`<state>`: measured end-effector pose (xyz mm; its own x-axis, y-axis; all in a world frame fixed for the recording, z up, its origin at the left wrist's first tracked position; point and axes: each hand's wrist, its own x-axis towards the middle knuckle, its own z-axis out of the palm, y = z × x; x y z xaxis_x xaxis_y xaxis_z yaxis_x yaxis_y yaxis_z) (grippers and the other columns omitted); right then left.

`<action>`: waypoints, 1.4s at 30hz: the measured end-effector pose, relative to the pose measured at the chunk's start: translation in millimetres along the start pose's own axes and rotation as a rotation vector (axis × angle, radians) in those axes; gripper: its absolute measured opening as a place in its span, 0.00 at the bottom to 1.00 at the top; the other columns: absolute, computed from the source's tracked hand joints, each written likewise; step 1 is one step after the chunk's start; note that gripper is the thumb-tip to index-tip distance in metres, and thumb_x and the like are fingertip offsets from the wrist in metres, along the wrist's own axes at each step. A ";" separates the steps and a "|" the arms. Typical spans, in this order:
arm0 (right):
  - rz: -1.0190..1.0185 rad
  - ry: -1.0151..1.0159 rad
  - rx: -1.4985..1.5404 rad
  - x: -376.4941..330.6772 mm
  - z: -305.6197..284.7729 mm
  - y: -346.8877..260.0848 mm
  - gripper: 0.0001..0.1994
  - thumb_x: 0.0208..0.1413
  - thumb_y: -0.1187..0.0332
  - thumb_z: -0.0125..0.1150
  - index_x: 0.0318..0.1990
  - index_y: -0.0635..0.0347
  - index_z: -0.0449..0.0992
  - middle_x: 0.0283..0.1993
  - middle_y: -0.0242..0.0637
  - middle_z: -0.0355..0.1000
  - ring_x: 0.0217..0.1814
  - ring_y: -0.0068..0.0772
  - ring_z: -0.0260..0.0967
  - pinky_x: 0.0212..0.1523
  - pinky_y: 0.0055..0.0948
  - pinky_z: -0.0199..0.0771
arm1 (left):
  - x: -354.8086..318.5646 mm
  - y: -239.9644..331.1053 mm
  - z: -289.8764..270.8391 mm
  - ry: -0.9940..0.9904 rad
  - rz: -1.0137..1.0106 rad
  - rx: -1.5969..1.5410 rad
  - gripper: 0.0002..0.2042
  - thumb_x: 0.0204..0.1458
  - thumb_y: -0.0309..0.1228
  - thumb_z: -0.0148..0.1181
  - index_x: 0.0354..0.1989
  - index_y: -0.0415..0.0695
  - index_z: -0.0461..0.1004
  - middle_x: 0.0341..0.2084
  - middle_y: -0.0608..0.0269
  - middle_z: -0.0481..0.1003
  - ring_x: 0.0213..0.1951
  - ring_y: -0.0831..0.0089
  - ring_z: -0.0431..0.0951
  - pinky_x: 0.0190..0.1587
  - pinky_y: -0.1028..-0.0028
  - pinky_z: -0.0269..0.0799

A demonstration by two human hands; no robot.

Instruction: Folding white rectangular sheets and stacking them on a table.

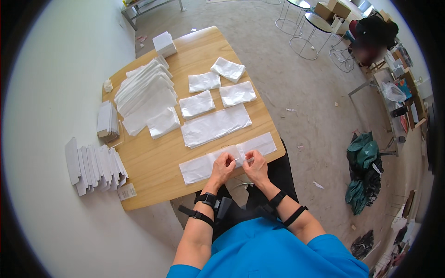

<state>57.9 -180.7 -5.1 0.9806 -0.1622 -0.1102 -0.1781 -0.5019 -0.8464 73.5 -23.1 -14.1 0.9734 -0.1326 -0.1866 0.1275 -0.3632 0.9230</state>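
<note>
A long, flat white strip of thin, film-like sheets (197, 170) lies across the near edge of the wooden table (153, 160). Over its middle, my left hand (223, 167) is closed in a pinch, with a small white bit showing at the fingertips. Close beside it, my right hand (255, 165) also pinches at something small and white. Whether these bits belong to the strip cannot be made out. Just beyond lies a wider flat white stack (216, 125). Farther off are several folded white bundles (197, 104).
Fanned white sheets (146, 95) cover the table's left part, with a white block of cards (164, 44) behind. White flat cartons (95, 169) stand along the left wall. Round stools (318, 22) and a person (373, 37) are far right. Dark green bags (361, 171) lie on the floor.
</note>
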 end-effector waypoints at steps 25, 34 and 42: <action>0.084 0.069 0.022 27.0 -13.5 -12.9 0.16 0.50 0.75 0.54 0.49 0.68 0.68 0.36 0.48 0.75 0.36 0.46 0.76 0.37 0.36 0.76 | -0.2 7.0 -4.6 -0.072 -0.039 -0.022 0.06 0.47 0.28 0.56 0.27 0.38 0.69 0.23 0.60 0.68 0.25 0.73 0.69 0.31 0.74 0.68; 0.124 -0.096 0.153 14.2 22.1 -4.0 0.21 0.49 0.84 0.42 0.52 0.73 0.67 0.37 0.47 0.77 0.36 0.33 0.77 0.39 0.27 0.77 | -16.3 -17.2 -27.3 0.167 -0.138 -0.625 0.03 0.53 0.27 0.55 0.30 0.43 0.71 0.26 0.69 0.72 0.29 0.77 0.71 0.36 0.77 0.68; 0.107 -0.104 0.078 22.1 17.3 7.0 0.19 0.50 0.81 0.45 0.52 0.72 0.67 0.37 0.47 0.77 0.35 0.34 0.78 0.38 0.27 0.78 | -124.0 -68.3 -130.4 0.732 -0.206 -1.204 0.03 0.56 0.31 0.54 0.37 0.47 0.70 0.29 0.71 0.72 0.33 0.80 0.72 0.38 0.78 0.69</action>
<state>79.8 -173.1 -22.5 0.9601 -0.1208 -0.2521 -0.2795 -0.4185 -0.8641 -31.1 138.4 -10.1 0.7478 0.4590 -0.4797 -0.0032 0.7250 0.6888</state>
